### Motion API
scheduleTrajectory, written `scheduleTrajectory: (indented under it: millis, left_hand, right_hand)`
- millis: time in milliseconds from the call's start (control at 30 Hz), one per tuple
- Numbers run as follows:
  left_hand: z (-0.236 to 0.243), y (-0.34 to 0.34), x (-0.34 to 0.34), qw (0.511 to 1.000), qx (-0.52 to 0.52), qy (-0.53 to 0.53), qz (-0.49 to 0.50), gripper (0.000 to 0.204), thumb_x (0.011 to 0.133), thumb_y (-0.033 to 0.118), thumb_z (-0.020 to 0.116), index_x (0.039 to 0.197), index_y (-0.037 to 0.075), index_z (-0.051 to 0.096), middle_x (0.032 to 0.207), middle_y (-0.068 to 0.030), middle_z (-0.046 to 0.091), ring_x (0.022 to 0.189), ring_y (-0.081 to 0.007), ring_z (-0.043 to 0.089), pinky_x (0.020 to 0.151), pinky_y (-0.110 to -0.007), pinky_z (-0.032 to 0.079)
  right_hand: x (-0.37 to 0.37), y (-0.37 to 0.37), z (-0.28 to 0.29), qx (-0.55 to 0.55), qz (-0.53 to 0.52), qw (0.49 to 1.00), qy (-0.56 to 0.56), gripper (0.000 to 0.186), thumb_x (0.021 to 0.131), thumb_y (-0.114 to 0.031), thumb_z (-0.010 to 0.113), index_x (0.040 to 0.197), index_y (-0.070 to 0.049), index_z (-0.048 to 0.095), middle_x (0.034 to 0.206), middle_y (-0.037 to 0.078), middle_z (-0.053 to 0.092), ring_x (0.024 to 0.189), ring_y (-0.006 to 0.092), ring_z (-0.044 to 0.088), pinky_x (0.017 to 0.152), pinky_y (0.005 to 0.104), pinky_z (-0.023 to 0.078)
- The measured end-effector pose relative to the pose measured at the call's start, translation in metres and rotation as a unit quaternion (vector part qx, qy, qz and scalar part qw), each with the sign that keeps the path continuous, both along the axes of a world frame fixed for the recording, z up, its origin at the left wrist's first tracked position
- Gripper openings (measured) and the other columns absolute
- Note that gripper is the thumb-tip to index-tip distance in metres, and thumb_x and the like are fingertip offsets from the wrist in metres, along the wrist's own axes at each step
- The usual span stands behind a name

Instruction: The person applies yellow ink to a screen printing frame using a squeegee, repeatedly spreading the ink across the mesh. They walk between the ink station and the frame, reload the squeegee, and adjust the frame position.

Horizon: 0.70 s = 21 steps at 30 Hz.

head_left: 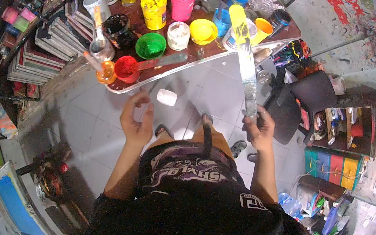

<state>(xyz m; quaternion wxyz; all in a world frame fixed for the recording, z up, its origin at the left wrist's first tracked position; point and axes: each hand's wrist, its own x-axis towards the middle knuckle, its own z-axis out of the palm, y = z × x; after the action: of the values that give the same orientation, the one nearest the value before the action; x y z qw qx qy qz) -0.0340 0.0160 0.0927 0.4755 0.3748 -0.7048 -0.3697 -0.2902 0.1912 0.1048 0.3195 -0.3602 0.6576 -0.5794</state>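
In my right hand (259, 129) is the lower end of a long flat spatula (249, 80), its shaft pale and smeared grey. Thick yellow paint coats its far tip, which reaches up over the table's right part, in front of a white tub (232, 41). My left hand (137, 119) is empty, its fingers curved and apart, just short of the table's near edge. Closest to it on the table are a cup of red paint (127, 69) and a small orange pot (106, 73). A yellow tub (153, 10) and a yellow bowl (203, 32) sit farther back.
The brown table (175, 69) also holds a green bowl (150, 46), a pink bucket (182, 3) and a translucent scraper (164, 60). Framed screens (57, 39) are stacked at left. A black chair (314, 93) stands at right. A white rounded object (167, 97) appears beyond my left hand.
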Motion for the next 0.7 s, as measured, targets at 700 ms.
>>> scheduleTrajectory:
  millis: [700]
  left_hand:
    - [-0.107, 0.018, -0.061, 0.952, 0.23, -0.203, 0.002, 0.023, 0.078, 0.013, 0.061, 0.098, 0.002, 0.056, 0.084, -0.0109, 0.061, 0.072, -0.0176, 0.06, 0.058, -0.029, 0.044]
  right_hand:
    - [-0.097, -0.104, -0.16, 0.237, -0.002, 0.86, 0.452, 0.034, 0.075, -0.008, 0.053, 0.108, -0.017, 0.054, 0.091, 0.011, 0.048, 0.079, 0.0283, 0.055, 0.062, 0.0379, 0.048]
